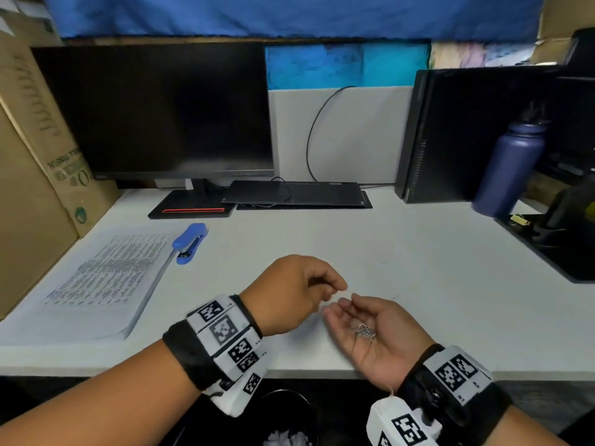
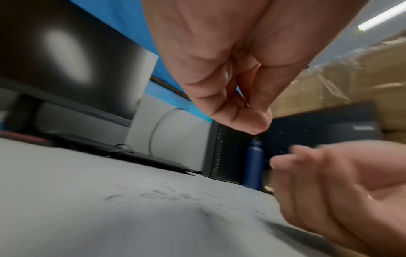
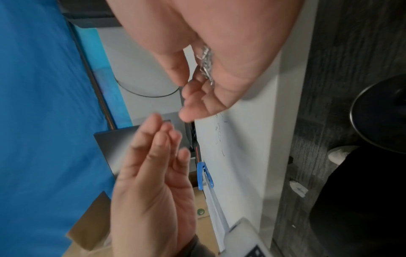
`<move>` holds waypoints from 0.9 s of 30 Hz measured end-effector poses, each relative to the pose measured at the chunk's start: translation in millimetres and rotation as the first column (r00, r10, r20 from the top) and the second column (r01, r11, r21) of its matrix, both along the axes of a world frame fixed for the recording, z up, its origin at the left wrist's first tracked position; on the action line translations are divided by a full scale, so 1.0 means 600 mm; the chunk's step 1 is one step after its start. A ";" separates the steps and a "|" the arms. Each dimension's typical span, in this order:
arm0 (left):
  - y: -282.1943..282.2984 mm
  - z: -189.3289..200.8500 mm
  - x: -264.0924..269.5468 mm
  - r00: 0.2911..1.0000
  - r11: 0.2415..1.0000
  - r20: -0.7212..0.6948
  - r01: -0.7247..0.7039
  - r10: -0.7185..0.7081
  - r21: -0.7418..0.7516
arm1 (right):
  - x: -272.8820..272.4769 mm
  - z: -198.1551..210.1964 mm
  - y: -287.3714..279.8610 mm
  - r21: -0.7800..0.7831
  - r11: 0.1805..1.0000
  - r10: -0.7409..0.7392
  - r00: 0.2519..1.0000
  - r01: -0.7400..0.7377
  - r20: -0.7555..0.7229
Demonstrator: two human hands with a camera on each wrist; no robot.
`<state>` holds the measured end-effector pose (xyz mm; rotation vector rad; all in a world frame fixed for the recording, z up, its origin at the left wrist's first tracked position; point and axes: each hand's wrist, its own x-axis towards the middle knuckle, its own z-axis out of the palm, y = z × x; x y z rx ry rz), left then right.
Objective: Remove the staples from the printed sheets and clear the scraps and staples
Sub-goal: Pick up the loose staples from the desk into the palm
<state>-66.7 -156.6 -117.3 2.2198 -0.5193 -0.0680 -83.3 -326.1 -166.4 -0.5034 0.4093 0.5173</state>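
Left of the blue stapler point(image 1: 189, 242), the stack of printed sheets point(image 1: 106, 281) lies flat on the white desk point(image 1: 402, 252), well apart from both hands. Right of the stapler, the left hand point(image 1: 289, 292) hovers palm down with fingertips pinched together; whether they hold a staple, I cannot tell. Further right, just beside it, the right hand point(image 1: 376, 333) lies palm up, fingers relaxed, cupping a small heap of staples point(image 1: 365, 331).

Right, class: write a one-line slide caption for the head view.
Cupped right hand holds bent silver staples; left hand pinches fingertips above it.
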 end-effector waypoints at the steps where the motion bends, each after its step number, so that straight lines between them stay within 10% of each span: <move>1: 0.020 -0.003 -0.004 0.999 0.999 -0.003 -0.047 0.047 -0.027 | 0.000 0.001 0.000 -0.062 0.997 0.037 0.999 -0.039 -0.032; 5: 0.137 -0.024 -0.019 0.964 0.964 0.005 -0.266 0.266 -0.026 | -0.015 0.011 0.005 -0.250 0.926 0.295 0.955 -0.282 0.016; 8: 0.225 -0.057 -0.029 0.914 0.872 0.172 -0.403 0.367 0.278 | -0.041 0.014 0.023 -0.400 0.783 0.542 0.838 -0.475 0.066; 19: 0.297 -0.140 -0.029 0.809 0.750 0.361 -0.576 0.464 0.325 | -0.062 -0.136 0.142 -0.803 -0.076 0.887 0.327 -0.592 -0.325; 23: 0.303 -0.146 -0.027 0.819 0.770 0.338 -0.562 0.464 0.302 | -0.003 -0.270 0.185 -0.821 -0.078 0.780 0.478 -0.566 -0.404; 27: 0.307 -0.150 -0.025 0.811 0.775 0.351 -0.568 0.469 0.276 | 0.055 -0.399 0.213 -0.812 0.109 0.563 0.709 -0.573 -0.425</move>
